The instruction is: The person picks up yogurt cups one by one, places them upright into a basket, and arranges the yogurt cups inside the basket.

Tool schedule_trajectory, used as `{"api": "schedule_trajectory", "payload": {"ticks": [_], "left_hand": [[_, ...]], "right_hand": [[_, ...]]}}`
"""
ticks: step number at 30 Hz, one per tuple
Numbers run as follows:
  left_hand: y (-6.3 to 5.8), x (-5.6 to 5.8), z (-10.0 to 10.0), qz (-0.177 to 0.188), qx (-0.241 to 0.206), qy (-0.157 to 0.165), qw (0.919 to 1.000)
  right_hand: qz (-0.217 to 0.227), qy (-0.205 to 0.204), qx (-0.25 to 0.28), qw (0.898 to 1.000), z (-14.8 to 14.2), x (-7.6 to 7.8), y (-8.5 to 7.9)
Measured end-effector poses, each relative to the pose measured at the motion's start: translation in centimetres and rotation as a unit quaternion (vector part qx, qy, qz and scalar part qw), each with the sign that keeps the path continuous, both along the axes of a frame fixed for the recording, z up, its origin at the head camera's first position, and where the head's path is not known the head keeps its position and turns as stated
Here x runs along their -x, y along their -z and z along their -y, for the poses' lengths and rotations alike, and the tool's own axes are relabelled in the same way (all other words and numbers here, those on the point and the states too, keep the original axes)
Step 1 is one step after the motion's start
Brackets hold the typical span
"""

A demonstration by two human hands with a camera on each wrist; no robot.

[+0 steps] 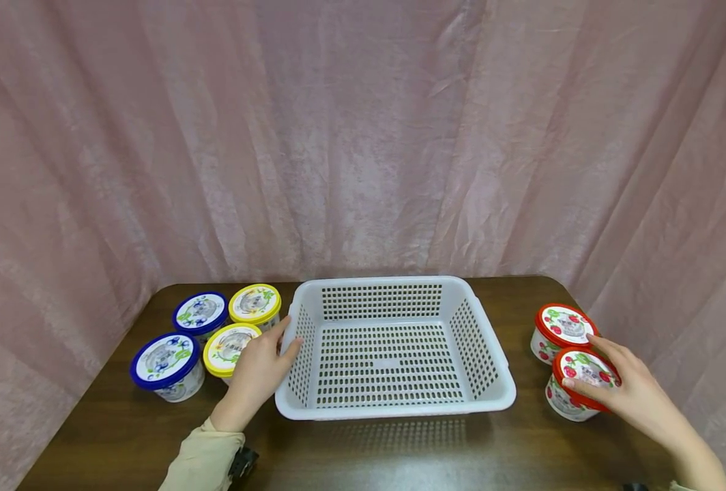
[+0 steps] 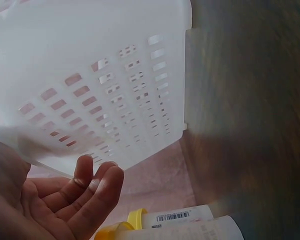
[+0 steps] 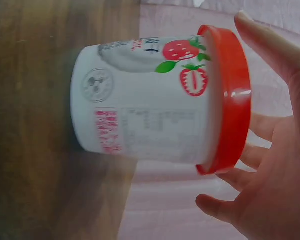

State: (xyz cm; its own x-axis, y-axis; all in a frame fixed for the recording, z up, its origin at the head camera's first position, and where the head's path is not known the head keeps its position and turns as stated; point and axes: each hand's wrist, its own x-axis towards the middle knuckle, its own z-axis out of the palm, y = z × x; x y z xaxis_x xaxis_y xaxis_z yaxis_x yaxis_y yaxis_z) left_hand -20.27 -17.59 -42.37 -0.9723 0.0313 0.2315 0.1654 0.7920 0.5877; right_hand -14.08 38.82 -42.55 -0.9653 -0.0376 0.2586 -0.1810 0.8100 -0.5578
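Note:
A white perforated plastic basket [image 1: 389, 412] stands in the middle of the wooden table. My left hand [image 1: 263, 361] holds its left rim, thumb over the inner side and fingers outside; the left wrist view shows curled fingers [image 2: 107, 187] below the wall. At the right, my right hand [image 1: 636, 392] spreads thumb and fingers about the red lid of the nearer strawberry tub [image 1: 586, 369]. In the right wrist view, the thumb stands apart from the lid of this tub [image 3: 150, 100]; the other fingers are partly hidden behind it. Another red-lidded tub [image 1: 564, 327] touches it from behind.
Left of the basket stand two yellow-lidded tubs [image 1: 254, 302] and two blue-lidded tubs [image 1: 165, 359], close together. The nearer yellow one is partly behind my left hand. Pink curtains [image 1: 363, 136] hang behind and beside the table [image 1: 363, 470].

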Motion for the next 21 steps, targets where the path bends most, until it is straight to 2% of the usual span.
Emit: {"api": "schedule_trajectory", "payload": {"ticks": [10,21], "left_hand": [[0.1,-0.1,0.0,0.003,-0.001,0.0,1.0],[0.1,-0.1,0.1,0.007,-0.013,0.004,0.9999]], "right_hand": [[0.023,0.014,0.013,1.0,-0.4,-1.2,1.9],[0.038,0.031,0.025,0.998,-0.3,-1.0,2.8]]}}
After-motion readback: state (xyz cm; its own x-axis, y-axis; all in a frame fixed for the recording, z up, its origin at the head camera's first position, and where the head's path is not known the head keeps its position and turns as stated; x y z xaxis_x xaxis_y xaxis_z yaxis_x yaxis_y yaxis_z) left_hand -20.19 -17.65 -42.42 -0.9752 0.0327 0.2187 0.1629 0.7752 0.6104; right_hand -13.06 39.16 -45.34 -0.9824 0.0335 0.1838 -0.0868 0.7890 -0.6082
